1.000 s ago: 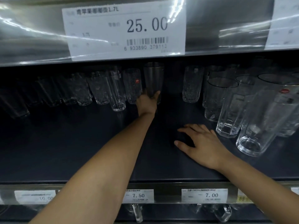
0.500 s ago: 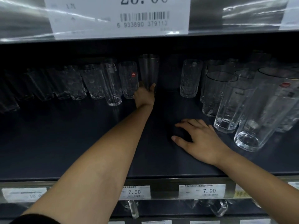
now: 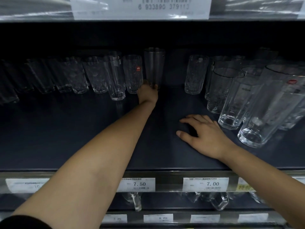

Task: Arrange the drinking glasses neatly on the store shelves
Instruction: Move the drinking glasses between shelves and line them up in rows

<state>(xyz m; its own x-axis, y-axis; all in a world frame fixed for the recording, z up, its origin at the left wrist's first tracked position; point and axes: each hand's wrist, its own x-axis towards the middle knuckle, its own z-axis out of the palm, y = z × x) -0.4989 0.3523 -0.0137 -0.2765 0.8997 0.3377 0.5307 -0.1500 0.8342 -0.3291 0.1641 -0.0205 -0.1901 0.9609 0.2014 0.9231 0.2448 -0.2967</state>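
Note:
A tall grey smoked glass (image 3: 154, 66) stands at the back of the dark shelf (image 3: 82, 138). My left hand (image 3: 147, 94) reaches far in and grips its base, fingers curled round the bottom. A textured glass with a red sticker (image 3: 132, 72) stands just left of it, touching or nearly so. My right hand (image 3: 203, 135) rests on the shelf surface with fingers spread and loosely bent, holding nothing. Right of it stand clear tall glasses (image 3: 262, 113).
A row of clear glasses (image 3: 79, 76) runs along the back left. One textured glass (image 3: 195, 74) stands alone at back centre right. Price labels (image 3: 205, 184) line the shelf's front rail. More glassware (image 3: 219, 202) shows on the shelf below. Overhead hangs the upper shelf's edge (image 3: 140, 9).
The view has tilted downward, so the shelf above sits higher in frame. My left hand stays on the grey glass's base; my right hand has not moved on the shelf.

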